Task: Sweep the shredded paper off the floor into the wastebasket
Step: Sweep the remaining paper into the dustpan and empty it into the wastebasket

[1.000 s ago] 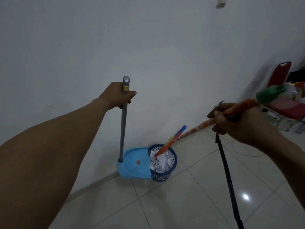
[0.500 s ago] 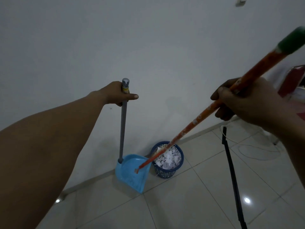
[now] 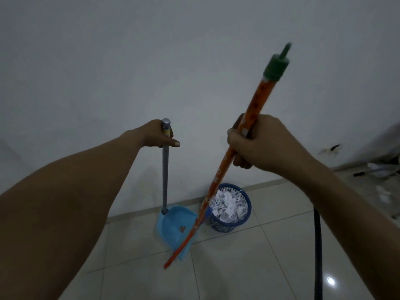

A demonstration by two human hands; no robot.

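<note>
Here, the left hand (image 3: 154, 135) is closed round the top of the grey dustpan handle (image 3: 165, 169), forefinger stuck out to the side, and holds it upright; the light blue dustpan (image 3: 173, 226) sits on the tiled floor (image 3: 249, 267) near the wall's skirting. The right hand (image 3: 259, 141) is wrapped tight about the orange broom handle (image 3: 227, 161), which slants from its green cap (image 3: 276, 67) up high, down across the dustpan's right edge to a point over the floor; the broom's head cannot be made out. Just to the right of the dustpan stands the dark blue wastebasket (image 3: 232, 221), filled with shredded paper (image 3: 228, 205), and the broom handle crosses in front of its left rim. A black strap (image 3: 317, 245) hangs down at the right. Some pale clutter (image 3: 381, 169) lies by the wall at far right, too dim to tell apart.
</note>
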